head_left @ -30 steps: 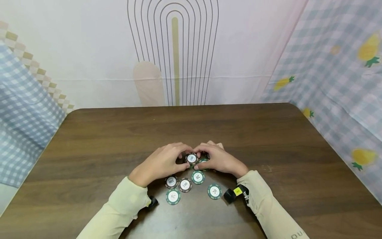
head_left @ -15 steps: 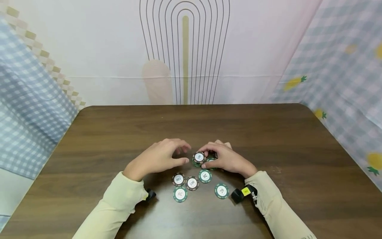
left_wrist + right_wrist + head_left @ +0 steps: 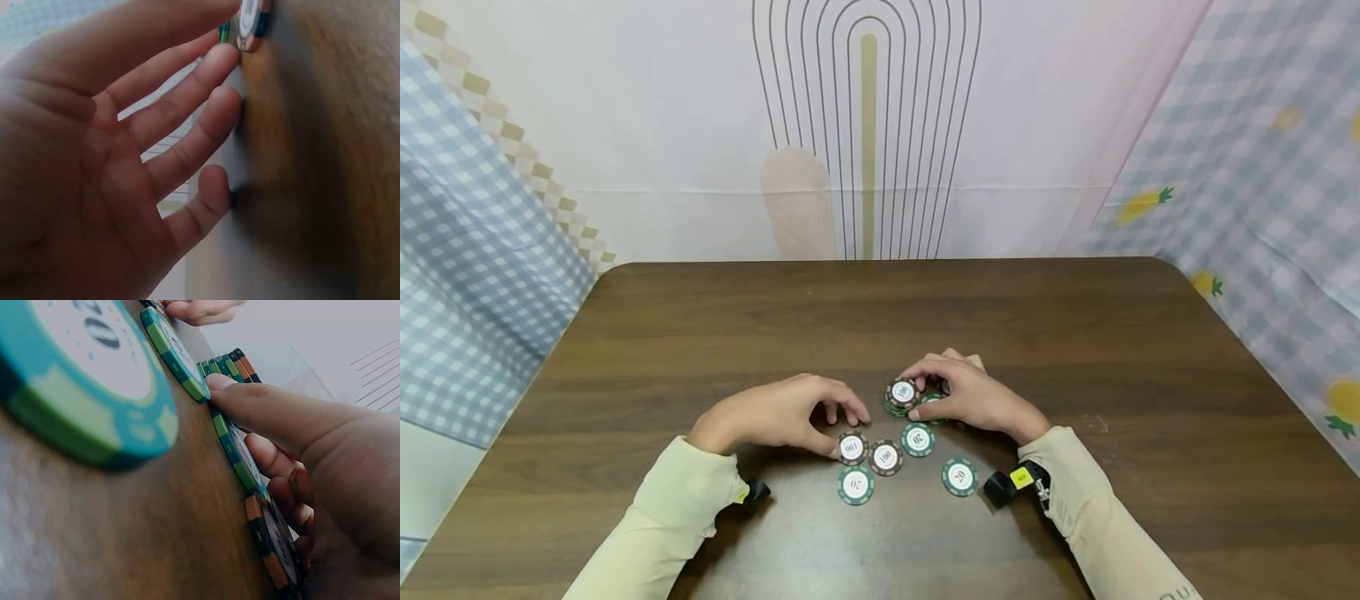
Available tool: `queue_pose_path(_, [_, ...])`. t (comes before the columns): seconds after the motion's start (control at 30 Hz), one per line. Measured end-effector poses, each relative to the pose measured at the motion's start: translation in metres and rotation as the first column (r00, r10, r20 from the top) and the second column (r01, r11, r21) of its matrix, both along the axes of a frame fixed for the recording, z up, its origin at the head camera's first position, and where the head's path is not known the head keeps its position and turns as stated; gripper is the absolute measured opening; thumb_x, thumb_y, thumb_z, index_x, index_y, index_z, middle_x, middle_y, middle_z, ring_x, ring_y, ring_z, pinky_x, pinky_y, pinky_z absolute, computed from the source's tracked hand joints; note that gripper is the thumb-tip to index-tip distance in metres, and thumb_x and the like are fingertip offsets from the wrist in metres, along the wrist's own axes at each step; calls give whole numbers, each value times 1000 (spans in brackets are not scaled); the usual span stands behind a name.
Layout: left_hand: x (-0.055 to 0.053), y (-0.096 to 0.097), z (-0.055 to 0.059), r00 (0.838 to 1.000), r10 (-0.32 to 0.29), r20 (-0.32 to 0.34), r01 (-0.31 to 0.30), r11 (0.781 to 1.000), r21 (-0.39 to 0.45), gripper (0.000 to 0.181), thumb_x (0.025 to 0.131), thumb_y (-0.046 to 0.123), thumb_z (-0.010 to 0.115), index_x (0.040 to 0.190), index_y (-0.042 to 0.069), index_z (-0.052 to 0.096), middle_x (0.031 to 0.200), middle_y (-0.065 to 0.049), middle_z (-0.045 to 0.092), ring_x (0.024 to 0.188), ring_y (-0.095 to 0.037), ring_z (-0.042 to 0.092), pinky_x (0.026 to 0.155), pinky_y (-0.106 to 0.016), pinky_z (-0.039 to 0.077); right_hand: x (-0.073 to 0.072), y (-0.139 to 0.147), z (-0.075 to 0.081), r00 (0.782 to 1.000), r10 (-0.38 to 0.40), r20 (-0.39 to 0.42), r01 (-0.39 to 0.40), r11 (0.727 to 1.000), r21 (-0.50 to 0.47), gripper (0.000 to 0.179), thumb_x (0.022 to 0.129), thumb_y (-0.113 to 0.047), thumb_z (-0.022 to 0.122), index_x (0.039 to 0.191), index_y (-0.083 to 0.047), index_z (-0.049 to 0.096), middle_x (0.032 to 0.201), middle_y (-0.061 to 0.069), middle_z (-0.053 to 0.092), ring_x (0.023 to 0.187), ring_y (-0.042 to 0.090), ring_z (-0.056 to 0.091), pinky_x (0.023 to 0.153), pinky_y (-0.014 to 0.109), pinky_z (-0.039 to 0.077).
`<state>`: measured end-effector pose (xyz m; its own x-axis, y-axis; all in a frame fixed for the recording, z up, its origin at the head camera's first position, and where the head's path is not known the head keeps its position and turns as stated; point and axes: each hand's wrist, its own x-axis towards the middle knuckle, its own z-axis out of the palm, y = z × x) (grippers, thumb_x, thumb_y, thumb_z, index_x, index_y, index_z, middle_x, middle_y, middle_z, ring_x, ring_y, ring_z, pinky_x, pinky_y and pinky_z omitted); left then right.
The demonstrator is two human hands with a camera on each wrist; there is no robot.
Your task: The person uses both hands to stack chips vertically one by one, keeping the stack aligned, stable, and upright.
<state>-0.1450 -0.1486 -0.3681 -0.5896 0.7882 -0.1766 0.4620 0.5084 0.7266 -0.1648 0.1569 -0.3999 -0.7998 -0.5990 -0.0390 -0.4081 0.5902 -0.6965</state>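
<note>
The left hand [image 3: 782, 412] moves from the stack [image 3: 902, 394] to a black chip [image 3: 852, 448], fingers loosely spread; the right hand [image 3: 976, 400], grip partly hidden, seems to pinch the stack on the worktop [image 3: 760, 325], steadying it.

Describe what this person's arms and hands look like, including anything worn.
Both the left hand and right hand are bare. The loose, pale cream fabric left sleeve and matching right sleeve reach the wrists; the right carries partly cropped grey lettering. Each wrist wears a small black device, left and right, with yellow showing.
</note>
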Motion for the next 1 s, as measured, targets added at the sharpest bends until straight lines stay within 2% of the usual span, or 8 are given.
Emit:
queue_pose_path(0.07, [-1, -1, -2, 1000, -19, 20, 19, 1000, -11, 42, 88, 17, 86, 128, 25, 74, 116, 14, 67, 100, -11, 58, 91, -31, 50, 0, 0, 0, 1000, 0, -6, 0, 1000, 1, 39, 88, -32, 87, 124, -26, 74, 100, -15, 63, 96, 15, 47, 90, 45, 22])
queue_pose_path(0.23, [-3, 1, -9, 998, -53, 20, 53, 998, -30, 47, 86, 22, 90, 129, 31, 75, 112, 15, 63, 97, -11, 53, 88, -30, 47, -1, 1, 0, 1000, 4, -16, -4, 1000, 6, 40, 87, -33, 88, 124, -26, 74, 99, -16, 63, 96, 14, 47, 90, 44, 23])
queue_pose_path(0.57, [-1, 0, -12, 998, -21, 65, 21, 1000, 8, 36, 87, 21, 89, 118, 34, 76, 117, 15, 63, 102, -11, 54, 92, -32, 45, -1, 0, -1, 1000, 11, -27, -10, 1000, 18, 40, 88, -34, 87, 124, -26, 74, 99, -17, 63, 95, 13, 47, 89, 43, 23])
queue_pose_path(0.77, [-1, 1, -12, 998, -40, 40, 39, 999, 27, 37, 86, 21, 89, 116, 36, 73, 108, 15, 65, 100, -10, 56, 92, -33, 46, 2, -1, 0, 1000, -7, -1, 7, 1000, 23, 39, 88, -34, 87, 125, -27, 74, 100, -16, 62, 96, 14, 47, 90, 44, 23])
queue_pose_path(0.9, [0, 1, -11, 999, -34, 27, 34, 999, 23, 37, 88, 21, 88, 119, 37, 74, 101, 15, 66, 96, -9, 58, 88, -32, 48, 2, -1, 0, 1000, -8, -4, 8, 1000, 24, 39, 88, -34, 87, 125, -27, 74, 100, -16, 62, 96, 14, 47, 90, 44, 23])
queue_pose_path(1.0, [0, 1, -11, 999, -41, -5, 41, 999, 30, 38, 89, 21, 88, 122, 33, 76, 101, 14, 66, 93, -8, 58, 84, -30, 50, 1, -1, 1, 1000, -4, -10, 4, 1000, 19, 39, 88, -33, 87, 125, -27, 74, 100, -16, 62, 96, 14, 46, 90, 44, 22])
